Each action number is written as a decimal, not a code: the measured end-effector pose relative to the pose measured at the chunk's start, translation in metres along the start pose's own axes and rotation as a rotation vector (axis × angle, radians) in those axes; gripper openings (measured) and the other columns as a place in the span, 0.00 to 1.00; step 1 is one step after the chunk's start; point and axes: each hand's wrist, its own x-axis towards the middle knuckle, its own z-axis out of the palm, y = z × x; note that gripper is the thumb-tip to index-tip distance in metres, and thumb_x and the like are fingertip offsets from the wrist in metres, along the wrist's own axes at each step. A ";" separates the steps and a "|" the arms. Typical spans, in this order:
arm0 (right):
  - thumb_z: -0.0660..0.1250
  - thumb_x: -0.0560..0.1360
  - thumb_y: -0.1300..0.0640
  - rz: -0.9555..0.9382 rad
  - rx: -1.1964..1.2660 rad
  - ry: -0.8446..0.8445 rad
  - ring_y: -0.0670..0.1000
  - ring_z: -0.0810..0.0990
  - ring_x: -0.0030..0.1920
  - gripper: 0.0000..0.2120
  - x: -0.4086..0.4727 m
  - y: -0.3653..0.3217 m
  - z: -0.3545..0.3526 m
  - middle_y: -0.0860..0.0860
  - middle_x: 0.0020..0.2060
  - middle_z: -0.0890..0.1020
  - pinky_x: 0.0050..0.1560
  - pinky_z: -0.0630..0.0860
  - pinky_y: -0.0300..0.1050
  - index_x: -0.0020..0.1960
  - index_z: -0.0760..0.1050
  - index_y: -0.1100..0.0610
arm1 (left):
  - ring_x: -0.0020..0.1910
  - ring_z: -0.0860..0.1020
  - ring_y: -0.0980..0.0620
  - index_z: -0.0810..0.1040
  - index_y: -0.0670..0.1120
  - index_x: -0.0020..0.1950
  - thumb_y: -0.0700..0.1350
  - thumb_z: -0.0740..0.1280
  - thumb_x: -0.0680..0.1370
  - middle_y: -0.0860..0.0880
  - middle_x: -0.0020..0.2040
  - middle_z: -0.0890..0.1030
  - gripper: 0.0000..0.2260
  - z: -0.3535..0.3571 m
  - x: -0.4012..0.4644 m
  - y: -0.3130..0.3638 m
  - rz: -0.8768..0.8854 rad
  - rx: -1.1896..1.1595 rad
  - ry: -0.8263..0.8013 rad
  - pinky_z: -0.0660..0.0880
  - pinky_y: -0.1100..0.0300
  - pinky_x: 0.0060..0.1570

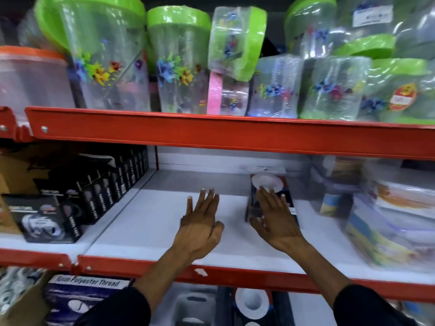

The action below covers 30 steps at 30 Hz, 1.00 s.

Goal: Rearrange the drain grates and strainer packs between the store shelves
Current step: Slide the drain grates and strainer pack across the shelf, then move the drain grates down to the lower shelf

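2 bare hands reach into the middle shelf (164,222), both with fingers spread wide and holding nothing. The left hand (200,222) hovers flat over the bare white shelf surface, clear of everything. The right hand (275,220) lies against 1 strainer pack (270,184), its fingertips on the pack's front, not curled around it.

That 1 pack stands on the middle shelf, right of centre and toward the back. It is a dark card with a round white disc near the top and a small price sticker at its right edge; motion blur hides the print. More packs with similar white discs (251,302) show on the shelf below, their count unclear.

To the left on the same shelf sits a row of black boxes (110,184), too many and too blurred to count exactly, with 1 larger black box (44,220) in front. To the right, just beside the pack, is a stack of plastic-wrapped containers (388,222). The red shelf edge (235,135) above carries clear jars with green lids (179,60), at least 6, plus 1 with an orange lid (30,76). A box marked Spun Polyester Thread (87,283) sits lower left
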 end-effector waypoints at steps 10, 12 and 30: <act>0.56 0.83 0.50 0.657 0.555 -0.059 0.59 0.58 0.77 0.32 -0.019 0.059 -0.014 0.60 0.78 0.58 0.74 0.59 0.48 0.79 0.47 0.63 | 0.71 0.71 0.42 0.68 0.40 0.71 0.45 0.64 0.79 0.42 0.71 0.74 0.22 0.051 0.093 0.085 -0.334 -0.573 -0.171 0.66 0.63 0.61; 0.55 0.83 0.51 0.692 0.620 -0.068 0.59 0.62 0.76 0.30 -0.021 0.057 -0.019 0.60 0.77 0.61 0.71 0.61 0.46 0.79 0.48 0.62 | 0.63 0.78 0.41 0.76 0.42 0.63 0.43 0.68 0.76 0.42 0.62 0.81 0.16 0.057 0.098 0.089 -0.347 -0.552 -0.140 0.66 0.69 0.45; 0.61 0.68 0.44 0.590 0.411 -0.239 0.58 0.79 0.52 0.19 -0.095 0.029 -0.039 0.56 0.46 0.80 0.46 0.71 0.42 0.49 0.74 0.57 | 0.50 0.84 0.50 0.82 0.48 0.54 0.43 0.74 0.67 0.50 0.51 0.87 0.16 0.046 0.019 0.110 -0.305 -0.548 -0.134 0.79 0.62 0.50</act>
